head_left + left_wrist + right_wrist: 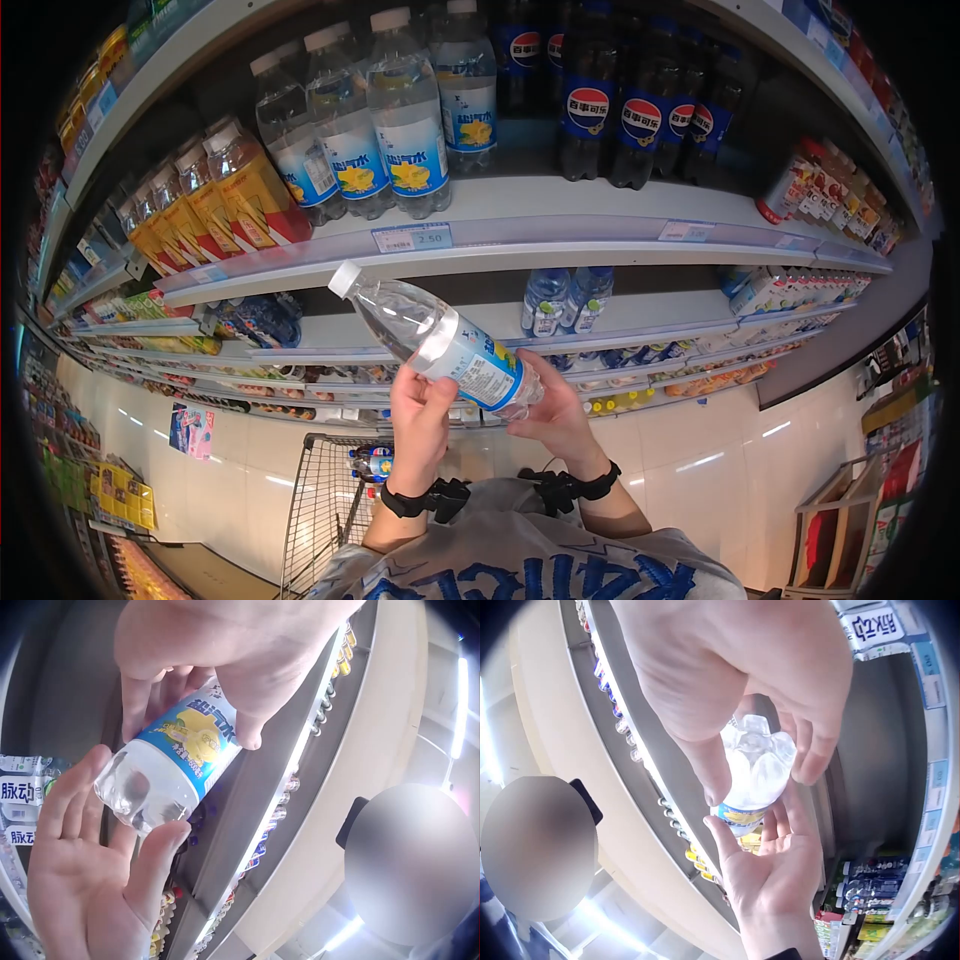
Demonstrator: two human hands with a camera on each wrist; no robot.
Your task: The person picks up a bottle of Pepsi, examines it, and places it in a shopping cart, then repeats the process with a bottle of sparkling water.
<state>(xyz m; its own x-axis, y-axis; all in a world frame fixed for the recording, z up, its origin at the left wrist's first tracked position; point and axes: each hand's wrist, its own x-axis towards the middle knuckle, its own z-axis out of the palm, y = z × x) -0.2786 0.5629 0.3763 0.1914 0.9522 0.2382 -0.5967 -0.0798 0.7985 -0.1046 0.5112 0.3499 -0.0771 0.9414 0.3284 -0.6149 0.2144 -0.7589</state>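
Note:
A clear plastic bottle of lemon soda water [480,365], with a white cap and a blue-and-white label, lies tilted in front of the shelf, its cap toward the upper left. My left hand [420,415] grips it around the label, thumb on the near side. At the base, my right hand [562,420] holds the bottle between thumb and fingertips. The left wrist view shows the lemon print on the label [199,739] and the right hand's fingers [94,769] at the clear bottom. In the right wrist view, the ridged base [757,761] shows between the right thumb and fingers.
Matching soda bottles [405,130] stand on the upper shelf beside dark cola bottles [585,110]. A price tag [412,238] runs along the shelf edge. Boxed yellow drink bottles [240,195] line the left. Below me stands a wire shopping cart [315,500] with bottles [372,463] inside.

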